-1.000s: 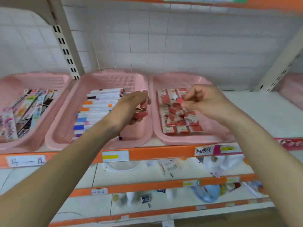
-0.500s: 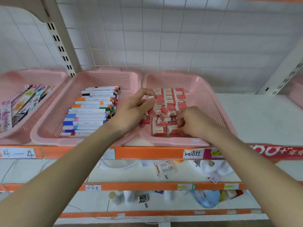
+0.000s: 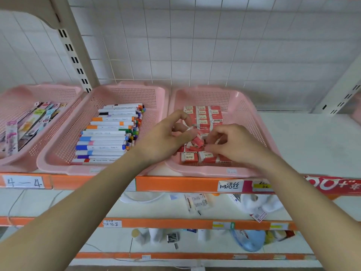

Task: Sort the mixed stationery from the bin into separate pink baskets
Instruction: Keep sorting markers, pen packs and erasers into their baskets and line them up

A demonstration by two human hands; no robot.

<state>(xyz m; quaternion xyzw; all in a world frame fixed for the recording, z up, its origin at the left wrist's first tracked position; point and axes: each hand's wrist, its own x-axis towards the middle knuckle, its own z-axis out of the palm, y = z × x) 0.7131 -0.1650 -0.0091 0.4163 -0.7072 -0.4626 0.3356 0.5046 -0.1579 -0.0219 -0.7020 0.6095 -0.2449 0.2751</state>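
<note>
Three pink baskets stand side by side on the orange-edged shelf. The right basket (image 3: pixel 245 103) holds red-and-white erasers (image 3: pixel 203 116), neat rows at the back and a loose pile in front. Both hands are inside it. My left hand (image 3: pixel 166 139) has its fingers curled and grips erasers (image 3: pixel 197 142) over the pile. My right hand (image 3: pixel 236 145) is just to its right, fingertips pinching an eraser (image 3: pixel 217 141). The two hands almost touch. The middle basket (image 3: pixel 134 92) holds coloured markers (image 3: pixel 109 137).
The left basket (image 3: pixel 29 91) holds flat packaged pens (image 3: pixel 29 124). A white shelf surface (image 3: pixel 308 141) stretches right of the eraser basket. A slotted upright (image 3: pixel 75 59) rises behind the baskets. Lower shelves (image 3: pixel 175 210) carry bottles, tags and small items.
My left hand has moved right from the middle basket's edge into the eraser basket. My right hand has dropped from above the erasers down onto the pile.
</note>
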